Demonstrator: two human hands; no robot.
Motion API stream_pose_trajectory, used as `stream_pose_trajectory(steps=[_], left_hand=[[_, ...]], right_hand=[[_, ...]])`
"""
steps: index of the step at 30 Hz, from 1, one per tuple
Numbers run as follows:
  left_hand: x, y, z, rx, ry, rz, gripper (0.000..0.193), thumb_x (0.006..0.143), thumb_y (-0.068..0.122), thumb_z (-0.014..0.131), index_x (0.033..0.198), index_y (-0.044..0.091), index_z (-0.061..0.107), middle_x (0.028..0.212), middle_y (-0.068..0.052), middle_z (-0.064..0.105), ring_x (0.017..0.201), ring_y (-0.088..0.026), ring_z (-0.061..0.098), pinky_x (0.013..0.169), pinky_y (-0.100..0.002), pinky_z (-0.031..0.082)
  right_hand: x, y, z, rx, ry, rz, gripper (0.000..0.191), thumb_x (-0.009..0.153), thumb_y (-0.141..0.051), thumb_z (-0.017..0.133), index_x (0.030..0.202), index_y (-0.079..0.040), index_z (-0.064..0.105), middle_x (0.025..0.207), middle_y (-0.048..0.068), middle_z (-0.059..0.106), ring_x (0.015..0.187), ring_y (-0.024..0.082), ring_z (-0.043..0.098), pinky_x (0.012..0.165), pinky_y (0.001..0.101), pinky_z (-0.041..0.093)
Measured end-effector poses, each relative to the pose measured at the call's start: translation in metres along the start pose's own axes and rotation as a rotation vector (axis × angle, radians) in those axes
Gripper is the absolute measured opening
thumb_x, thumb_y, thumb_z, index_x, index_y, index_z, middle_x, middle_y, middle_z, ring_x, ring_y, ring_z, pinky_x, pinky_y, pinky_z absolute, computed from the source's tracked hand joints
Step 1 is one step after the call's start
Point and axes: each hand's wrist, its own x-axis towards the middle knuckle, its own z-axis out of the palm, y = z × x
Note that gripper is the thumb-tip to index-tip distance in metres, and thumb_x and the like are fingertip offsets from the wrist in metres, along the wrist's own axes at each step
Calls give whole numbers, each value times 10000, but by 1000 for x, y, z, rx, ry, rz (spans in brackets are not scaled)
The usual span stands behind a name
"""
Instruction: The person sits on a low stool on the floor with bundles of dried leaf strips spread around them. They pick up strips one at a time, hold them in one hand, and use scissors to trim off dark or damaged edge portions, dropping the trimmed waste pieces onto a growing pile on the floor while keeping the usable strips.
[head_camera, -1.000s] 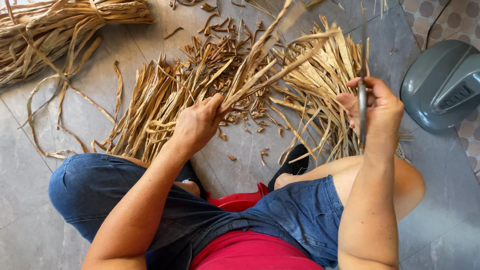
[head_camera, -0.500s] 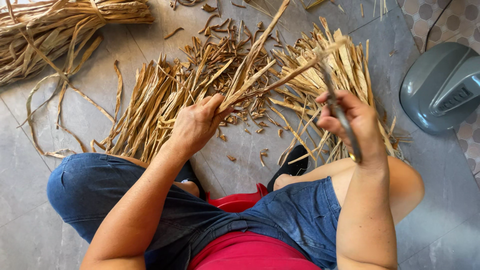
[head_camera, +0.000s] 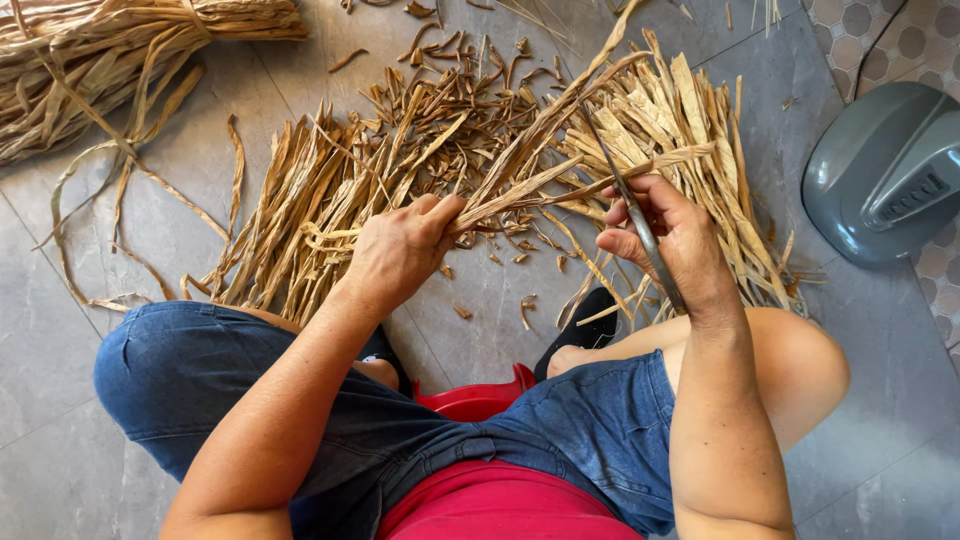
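Left hand (head_camera: 400, 250) clamped on dried leaf strip (head_camera: 530, 165); right hand (head_camera: 670, 240) grips thin metal blade (head_camera: 640, 225) (angled across strip), loose strips (head_camera: 330, 200) on tiled floor (head_camera: 120, 370).

Soft, even daylight fills the view, bright but without glare. The grey floor tiles (head_camera: 60, 330) carry only a dull sheen. Faint, diffuse shadows sit under the arms and knees. Focus is crisp across the dried leaf strips (head_camera: 330, 190); wide-angle bending shows slightly at the edges.

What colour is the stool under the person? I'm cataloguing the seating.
Red; the stool shows between the legs in the head view.
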Motion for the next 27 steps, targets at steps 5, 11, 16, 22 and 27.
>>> stream_pose_trajectory(steps=[5, 11, 16, 22, 27], left_hand=[[-1, 0, 2, 18, 11, 36, 195, 997, 273, 639, 1157, 162, 624, 878, -73, 638, 745, -306, 675, 592, -458, 517], [1, 0, 1, 17, 23, 48, 206, 1003, 269, 630, 1182, 166, 632, 869, -72, 638, 743, -303, 675, 589, -453, 519], [1, 3, -1, 31, 25, 4, 174, 1016, 275, 627, 1154, 170, 619, 846, -77, 632, 723, -313, 672, 585, -465, 521], [0, 3, -5, 55, 103, 7, 217, 1029, 274, 617, 1233, 201, 611, 843, -71, 624, 707, -312, 663, 567, -454, 516], [-2, 6, -4, 157, 195, 18, 462, 1044, 286, 632, 1491, 300, 516, 789, -64, 549, 635, -265, 622, 527, -417, 497]], right_hand=[[3, -3, 6, -53, 24, -6, 614, 780, -285, 880, 1298, -59, 641, 980, 3, 692, 895, 72, 650, 793, 232, 558], [2, 2, 10, 20, 61, 32, 456, 819, -215, 874, 1203, -52, 691, 890, -16, 706, 797, 44, 626, 734, 191, 528], [-1, 4, 6, 268, 150, 138, 319, 858, -148, 848, 1123, -34, 712, 806, -10, 671, 627, 39, 547, 481, 183, 393], [-10, 4, -2, 319, -141, 96, 420, 826, -122, 852, 1205, -48, 685, 826, -24, 603, 676, 14, 547, 551, 171, 426], [-6, 10, 13, 265, -232, 259, 429, 816, -182, 833, 1188, -35, 677, 880, 9, 722, 797, 45, 692, 689, 183, 554]])
